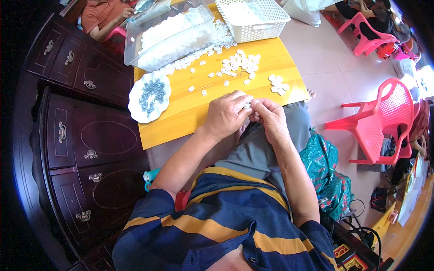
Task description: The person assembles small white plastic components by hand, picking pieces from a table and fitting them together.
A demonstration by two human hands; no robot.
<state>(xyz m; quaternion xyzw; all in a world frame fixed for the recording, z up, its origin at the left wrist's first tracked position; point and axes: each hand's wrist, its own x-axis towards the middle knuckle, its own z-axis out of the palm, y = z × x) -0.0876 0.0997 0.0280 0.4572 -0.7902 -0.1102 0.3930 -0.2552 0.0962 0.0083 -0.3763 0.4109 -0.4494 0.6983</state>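
Hands meet just off the near edge of the yellow wooden desk (181, 113), over the person's lap. The left hand (226, 114) and right hand (270, 116) are pressed together fingertip to fingertip, both pinched on a small white plastic piece (248, 104) of which only a pale sliver shows between the thumbs. Held that close and that tight, it looks like two tiny parts being worked together, with both hands needed to steady something so small. Its long axis and which way it points cannot be told; the fingers hide nearly all of it.

Supplies lie within a short reach ahead. Loose white pieces (237, 64) are scattered on the desk beyond the hands, with a few flat white discs (277, 84) just to their right. A white plate (149, 97) of small grey metal parts sits to the left, near the desk's edge, handy for the left hand. Farther back stand a clear plastic tub (169, 36) heaped with white pieces and a white basket (253, 17). A dark wooden cabinet (77, 135) runs along the left; pink plastic chairs (379, 117) stand on the right.
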